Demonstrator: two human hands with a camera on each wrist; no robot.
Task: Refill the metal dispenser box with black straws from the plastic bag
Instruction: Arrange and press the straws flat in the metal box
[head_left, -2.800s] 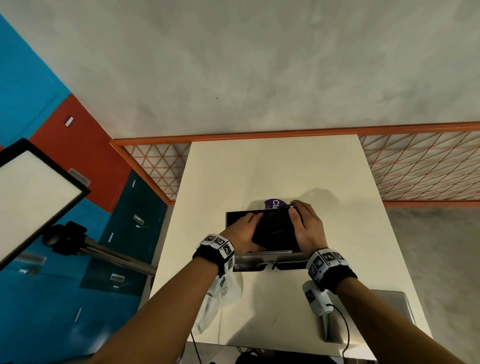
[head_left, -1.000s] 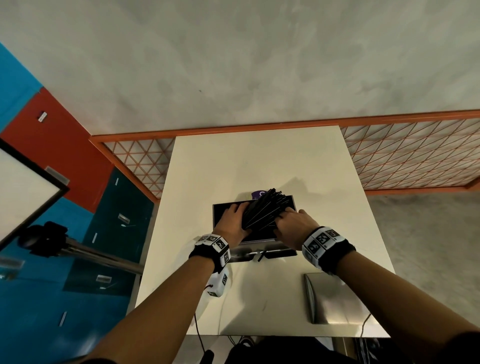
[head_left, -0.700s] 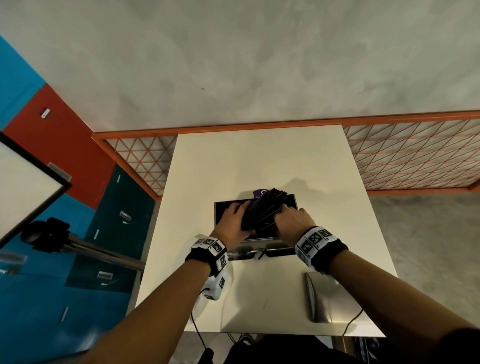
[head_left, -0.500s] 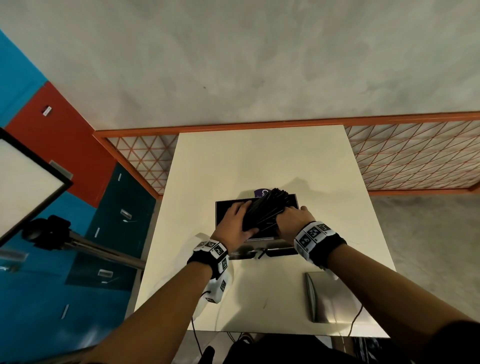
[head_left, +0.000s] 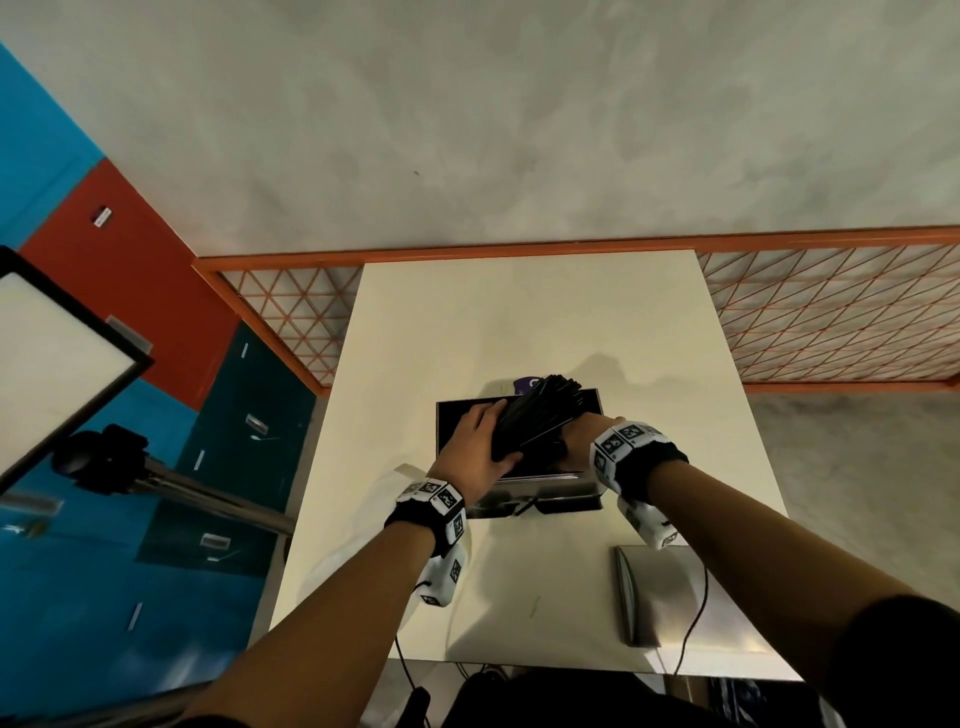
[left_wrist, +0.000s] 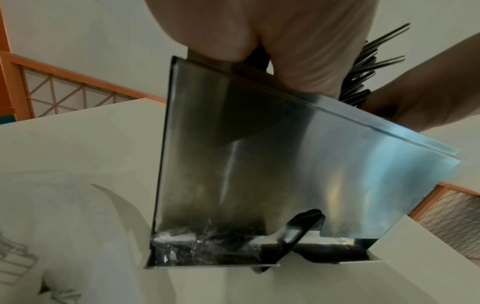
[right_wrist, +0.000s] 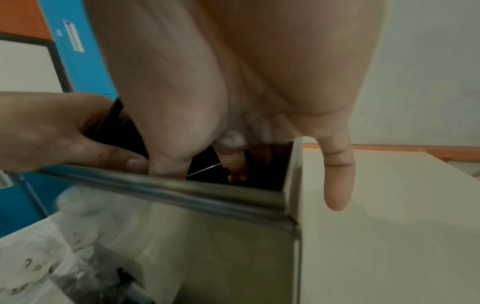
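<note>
The open-topped metal dispenser box (head_left: 545, 486) stands mid-table. A bundle of black straws (head_left: 540, 415) lies tilted across its opening, its far ends fanned up to the right. My left hand (head_left: 485, 441) grips the bundle from the left, thumb under it. My right hand (head_left: 579, 441) holds the bundle's lower end inside the box; in the right wrist view its fingers (right_wrist: 233, 162) reach below the rim (right_wrist: 182, 191) while the little finger hangs outside the right wall. The left wrist view shows the box's shiny front (left_wrist: 285, 174) and straw tips (left_wrist: 371, 67). The crumpled plastic bag (left_wrist: 59, 226) lies left of the box.
The box's metal lid (head_left: 675, 592) lies flat at the table's near right corner, with a cable crossing it. A purple-labelled item (head_left: 524, 384) peeks out behind the box. An orange mesh railing (head_left: 831, 322) borders the white table (head_left: 519, 322); a lamp on a stand is at left.
The straws, earlier a compact bundle between both hands, are now tilted and fanned out. My right hand has moved down to the bundle's lower end in the box.
</note>
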